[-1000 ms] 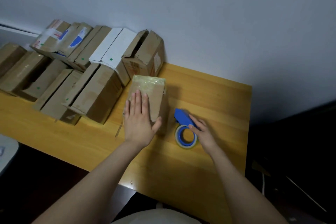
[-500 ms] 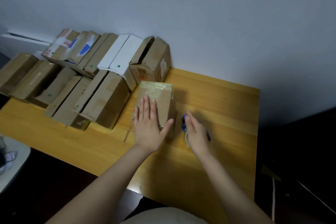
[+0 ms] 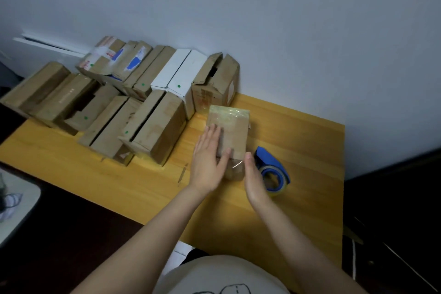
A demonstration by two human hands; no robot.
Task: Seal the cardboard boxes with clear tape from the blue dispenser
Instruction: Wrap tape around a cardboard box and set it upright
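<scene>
Right hand (image 3: 256,179) has left the blue dispenser (image 3: 270,159), which it touched a second ago, and now stands edge-on at the near right corner of the taped box (image 3: 232,126).

Markings: no writing can be read. Green dots show on several stock boxes (image 3: 155,126) and on the white box (image 3: 181,74). Blue and red-and-white labels on the rear boxes at 10 o'clock are too blurred to read. A pale label sits on the side of the open-flapped box (image 3: 214,83), its print illegible.

Task item: the taped box lies on the desk (image 3: 298,150), with glossy clear tape across its far end and near corner.

Left hand (image 3: 210,162): grip wide, fingers straight, lying flat on the box's left top edge with the thumb spread across the top face. The box extends from the palm toward 12 o'clock.

Right hand: grip wide, fingers straight and together, holding nothing. The box is at its 11 o'clock. Whether the fingertips actually touch the box cannot be told.

Dispenser: it lies on the desk at 3 o'clock of the right hand, just beside it and partly hidden by it, with the tape roll (image 3: 276,192) nearest the person.
</scene>
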